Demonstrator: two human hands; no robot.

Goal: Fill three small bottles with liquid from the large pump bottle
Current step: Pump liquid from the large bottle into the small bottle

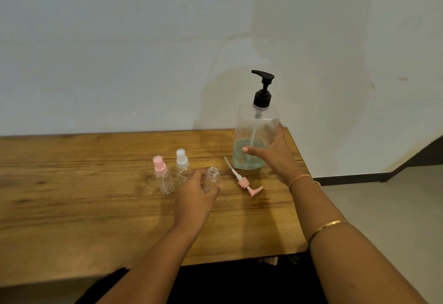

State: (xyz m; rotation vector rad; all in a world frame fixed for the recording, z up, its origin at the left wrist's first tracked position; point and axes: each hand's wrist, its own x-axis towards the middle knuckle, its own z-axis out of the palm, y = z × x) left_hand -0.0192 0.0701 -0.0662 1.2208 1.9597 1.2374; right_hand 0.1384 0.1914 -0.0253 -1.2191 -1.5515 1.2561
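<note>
One small bottle (212, 174) sits uncapped on the desk (72, 184), left hand (195, 193) fingers wrapped round it; right hand (273, 157) fingers grip the pump bottle (257, 121), far right. First fill, I reckon: next, get the nozzle (257, 72) over that mouth.

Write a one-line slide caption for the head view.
Left hand holds the uncapped small bottle while right hand grips the large pump bottle on the wooden table.
</note>
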